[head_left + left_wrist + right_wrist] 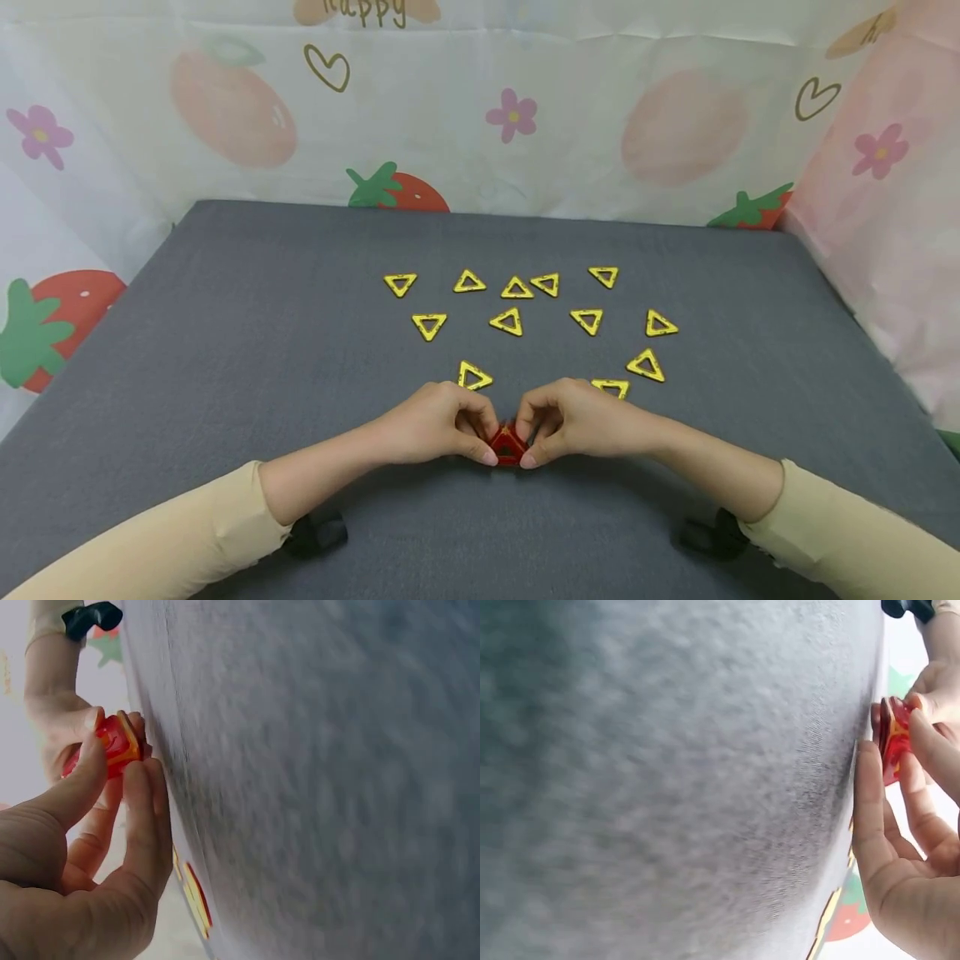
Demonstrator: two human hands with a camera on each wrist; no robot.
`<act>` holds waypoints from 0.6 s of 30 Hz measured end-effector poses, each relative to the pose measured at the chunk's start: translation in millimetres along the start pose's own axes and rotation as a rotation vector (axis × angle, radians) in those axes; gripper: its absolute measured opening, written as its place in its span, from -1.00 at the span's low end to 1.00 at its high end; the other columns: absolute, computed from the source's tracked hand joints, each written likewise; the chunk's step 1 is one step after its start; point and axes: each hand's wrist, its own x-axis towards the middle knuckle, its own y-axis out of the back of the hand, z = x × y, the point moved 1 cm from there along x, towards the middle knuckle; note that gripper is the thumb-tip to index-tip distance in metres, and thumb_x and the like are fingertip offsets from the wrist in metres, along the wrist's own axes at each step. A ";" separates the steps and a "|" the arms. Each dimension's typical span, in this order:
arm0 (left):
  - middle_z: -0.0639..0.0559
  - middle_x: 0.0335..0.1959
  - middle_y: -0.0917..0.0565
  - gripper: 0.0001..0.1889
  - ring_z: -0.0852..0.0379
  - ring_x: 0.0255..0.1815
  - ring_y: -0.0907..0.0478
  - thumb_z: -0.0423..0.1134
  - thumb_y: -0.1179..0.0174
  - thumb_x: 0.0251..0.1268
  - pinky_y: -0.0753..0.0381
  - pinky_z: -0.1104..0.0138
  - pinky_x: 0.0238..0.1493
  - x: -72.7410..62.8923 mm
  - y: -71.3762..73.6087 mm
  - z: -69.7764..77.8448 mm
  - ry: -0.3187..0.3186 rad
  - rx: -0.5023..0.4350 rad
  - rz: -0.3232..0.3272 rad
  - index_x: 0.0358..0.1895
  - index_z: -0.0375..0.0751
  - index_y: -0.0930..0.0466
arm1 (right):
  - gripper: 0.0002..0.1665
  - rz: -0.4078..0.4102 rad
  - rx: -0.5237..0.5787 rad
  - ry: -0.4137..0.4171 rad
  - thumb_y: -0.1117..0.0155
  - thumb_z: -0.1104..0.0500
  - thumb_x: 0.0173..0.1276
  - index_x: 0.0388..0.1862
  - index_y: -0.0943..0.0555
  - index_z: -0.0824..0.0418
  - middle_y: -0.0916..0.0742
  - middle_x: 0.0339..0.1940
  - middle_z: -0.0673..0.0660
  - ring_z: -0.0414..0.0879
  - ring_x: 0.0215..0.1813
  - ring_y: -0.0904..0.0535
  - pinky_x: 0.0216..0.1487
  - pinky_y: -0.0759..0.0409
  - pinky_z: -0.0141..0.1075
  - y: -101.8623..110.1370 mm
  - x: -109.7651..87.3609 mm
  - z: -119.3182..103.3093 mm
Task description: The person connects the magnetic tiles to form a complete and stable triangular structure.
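"Head view: how far along?"
"Seemingly early: 1 red triangular piece (508, 439), between left grip (441, 425) and right grip (583, 421), looks joined up; 12 yellow triangles (518, 322) lie loose on the surface (255, 333). Both forearms (322, 467) angle inward."
"Left wrist view?"
"Left grip pinches the piece, thumb against fingers."
"Right wrist view?"
"Right grip pinches it too; whether it touches the surface, nobody can tell."

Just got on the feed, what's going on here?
A person's left hand and right hand together pinch a red triangular piece at the grey table. Whether it is one piece or several joined is hard to tell. Loose yellow triangles lie scattered beyond the hands.
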 end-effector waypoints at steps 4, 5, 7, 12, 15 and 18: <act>0.05 -0.44 -0.75 -0.83 0.33 -0.46 -0.63 -0.21 -0.50 0.03 -0.59 0.44 -0.35 -2.7 9.8 -3.3 0.023 -0.025 0.035 -0.33 -0.12 -0.71 | -0.76 0.049 0.009 0.000 -0.56 0.10 0.11 -0.33 -0.65 0.12 -0.75 -0.35 0.01 -0.20 -0.31 -0.72 -0.25 -0.67 -0.35 0.8 5.6 -5.2; 0.04 -0.41 -0.76 -0.82 0.32 -0.45 -0.64 -0.21 -0.50 0.03 -0.60 0.42 -0.33 -3.3 12.6 -4.3 0.027 -0.033 0.044 -0.32 -0.13 -0.71 | -0.76 0.065 0.011 0.000 -0.56 0.11 0.11 -0.32 -0.65 0.12 -0.75 -0.36 0.01 -0.20 -0.31 -0.72 -0.25 -0.68 -0.35 0.9 7.2 -6.6; 0.02 -0.37 -0.76 -0.81 0.30 -0.42 -0.66 -0.22 -0.50 0.04 -0.63 0.40 -0.29 -4.3 18.8 -6.7 0.038 -0.058 0.061 -0.30 -0.14 -0.72 | -0.75 0.097 0.033 -0.001 -0.56 0.14 0.10 -0.30 -0.65 0.13 -0.77 -0.35 0.03 -0.19 -0.31 -0.72 -0.25 -0.70 -0.32 0.5 11.1 -9.3; 0.00 -0.33 -0.78 -0.79 0.24 -0.35 -0.71 -0.23 -0.50 0.03 -0.66 0.35 -0.21 -8.1 36.9 -16.0 0.055 -0.109 0.100 -0.26 -0.16 -0.72 | -0.62 0.187 0.117 -0.010 -0.56 0.20 0.10 -0.15 -0.59 0.18 -0.78 -0.30 0.10 -0.15 -0.31 -0.74 -0.22 -0.72 -0.27 -2.3 25.4 -15.1; -0.02 -0.31 -0.79 -0.78 0.20 -0.31 -0.73 -0.24 -0.49 0.05 -0.67 0.33 -0.17 -10.3 49.5 -23.6 0.062 -0.132 0.119 -0.23 -0.18 -0.72 | -0.47 0.236 0.163 -0.009 -0.54 0.22 0.12 0.05 -0.51 0.18 -0.79 -0.25 0.14 -0.10 -0.28 -0.77 -0.19 -0.73 -0.24 -4.1 36.5 -19.6; -0.04 -0.28 -0.79 -0.77 0.18 -0.27 -0.74 -0.25 -0.48 0.07 -0.68 0.32 -0.13 -12.7 61.7 -31.0 0.067 -0.160 0.137 -0.20 -0.20 -0.72 | -0.35 0.267 0.199 0.000 -0.52 0.24 0.15 0.20 -0.46 0.16 -0.81 -0.21 0.18 -0.03 -0.26 -0.80 -0.17 -0.74 -0.20 -4.8 47.8 -25.1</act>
